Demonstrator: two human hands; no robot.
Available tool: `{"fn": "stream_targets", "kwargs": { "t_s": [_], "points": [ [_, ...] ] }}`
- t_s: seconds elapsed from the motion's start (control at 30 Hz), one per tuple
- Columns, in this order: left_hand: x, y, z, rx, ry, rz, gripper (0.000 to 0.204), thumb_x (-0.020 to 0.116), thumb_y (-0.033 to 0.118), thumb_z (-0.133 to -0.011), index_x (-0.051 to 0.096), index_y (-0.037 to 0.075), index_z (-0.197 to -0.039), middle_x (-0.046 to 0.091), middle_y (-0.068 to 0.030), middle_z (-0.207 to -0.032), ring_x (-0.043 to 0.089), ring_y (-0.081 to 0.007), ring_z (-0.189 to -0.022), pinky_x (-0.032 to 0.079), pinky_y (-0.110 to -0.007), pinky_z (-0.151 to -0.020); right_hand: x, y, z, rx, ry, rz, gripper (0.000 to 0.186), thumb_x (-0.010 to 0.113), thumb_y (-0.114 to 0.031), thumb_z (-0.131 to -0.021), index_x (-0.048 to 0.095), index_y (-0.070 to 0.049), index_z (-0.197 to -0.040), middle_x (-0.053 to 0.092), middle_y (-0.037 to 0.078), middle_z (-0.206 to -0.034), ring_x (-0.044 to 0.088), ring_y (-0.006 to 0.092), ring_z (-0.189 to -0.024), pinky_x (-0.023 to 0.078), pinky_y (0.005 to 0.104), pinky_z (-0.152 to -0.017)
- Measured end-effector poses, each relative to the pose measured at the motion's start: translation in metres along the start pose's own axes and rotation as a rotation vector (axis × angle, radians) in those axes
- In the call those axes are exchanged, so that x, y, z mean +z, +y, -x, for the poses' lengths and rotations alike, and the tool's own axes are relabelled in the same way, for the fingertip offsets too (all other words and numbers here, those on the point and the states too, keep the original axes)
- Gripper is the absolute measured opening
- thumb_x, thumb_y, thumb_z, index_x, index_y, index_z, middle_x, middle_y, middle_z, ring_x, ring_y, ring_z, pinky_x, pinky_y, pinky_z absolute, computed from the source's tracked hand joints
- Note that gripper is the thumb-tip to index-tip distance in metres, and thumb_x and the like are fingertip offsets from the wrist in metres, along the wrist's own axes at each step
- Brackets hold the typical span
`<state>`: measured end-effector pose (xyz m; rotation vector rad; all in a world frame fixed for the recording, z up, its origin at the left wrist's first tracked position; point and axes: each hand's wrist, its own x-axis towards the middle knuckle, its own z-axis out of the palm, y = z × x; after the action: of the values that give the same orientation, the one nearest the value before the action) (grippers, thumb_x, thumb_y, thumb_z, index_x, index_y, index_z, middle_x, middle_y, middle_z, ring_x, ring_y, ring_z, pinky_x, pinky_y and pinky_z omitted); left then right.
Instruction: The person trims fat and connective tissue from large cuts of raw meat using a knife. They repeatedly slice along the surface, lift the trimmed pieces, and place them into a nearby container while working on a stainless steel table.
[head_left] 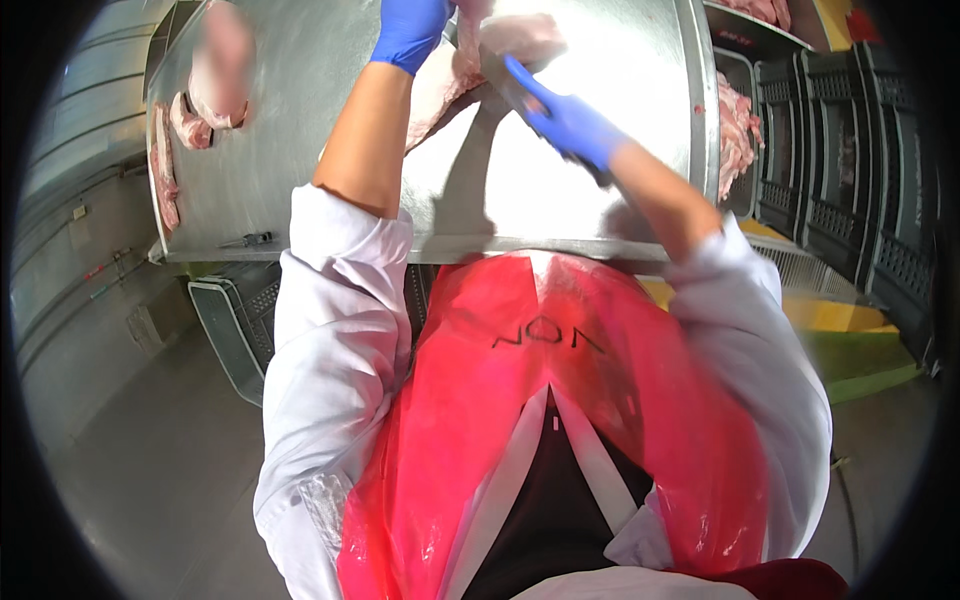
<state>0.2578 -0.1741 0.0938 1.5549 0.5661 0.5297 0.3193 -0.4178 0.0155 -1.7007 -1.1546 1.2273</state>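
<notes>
My left hand (412, 30), in a blue glove, is at the upper edge of the head view, closed on a pale pink piece of raw meat (442, 88). Part of its fingers is cut off by the picture's edge. My right hand (580, 125), gloved in blue too and a little blurred, grips a knife (506, 84). Its blade points up and to the left against the meat, and a dark handle end shows below the palm. Another rounded lump of meat (530, 36) lies just beyond the blade. Both hands are over a shiny metal table (330, 60).
More meat (220, 70) and thin strips (163, 170) lie at the table's left. A small dark tool (247, 240) rests by the near left edge. A bin of meat trimmings (737, 135) and stacked dark crates (835, 150) stand right. A grey crate (232, 325) sits below the table.
</notes>
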Motion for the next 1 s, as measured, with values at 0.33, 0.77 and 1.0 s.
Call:
{"fn": "stream_targets", "kwargs": {
  "t_s": [0.33,0.77,1.0],
  "points": [
    [0.008,0.006,0.011,0.226,0.106,0.461,0.02,0.051,0.011,-0.102,0.068,0.001,-0.103,0.063,-0.0026,-0.077,0.055,-0.0072,-0.062,0.042,-0.021,-0.051,0.04,-0.006,-0.048,-0.01,0.098,-0.157,0.074,0.051,-0.016,-0.097,0.021,-0.027,-0.164,0.063,0.009,-0.075,0.061,0.0191,-0.054,0.055,0.0353,-0.054],
    [0.081,0.026,0.042,0.672,0.758,0.339,0.013,0.06,0.009,-0.085,0.055,-0.003,-0.085,0.065,-0.0232,-0.071,0.066,-0.0387,-0.063,0.052,-0.041,-0.06,0.098,0.059,-0.045,-0.377,0.015,0.008,0.075,0.06,-0.028,-0.103,0.019,-0.008,-0.163,0.036,0.012,-0.145,0.036,0.023,-0.13,0.031,0.0375,-0.108],
    [0.069,0.043,0.038,0.565,0.71,0.168,0.012,0.058,0.006,-0.083,0.054,-0.004,-0.088,0.06,-0.0183,-0.065,0.062,-0.0214,-0.059,0.048,-0.037,-0.057,0.115,-0.018,-0.071,-0.042,0.031,-0.111,0.07,0.056,-0.016,-0.102,0.023,-0.014,-0.163,0.061,0.006,-0.087,0.057,0.0123,-0.067,0.051,0.0302,-0.058]
  ]
}}
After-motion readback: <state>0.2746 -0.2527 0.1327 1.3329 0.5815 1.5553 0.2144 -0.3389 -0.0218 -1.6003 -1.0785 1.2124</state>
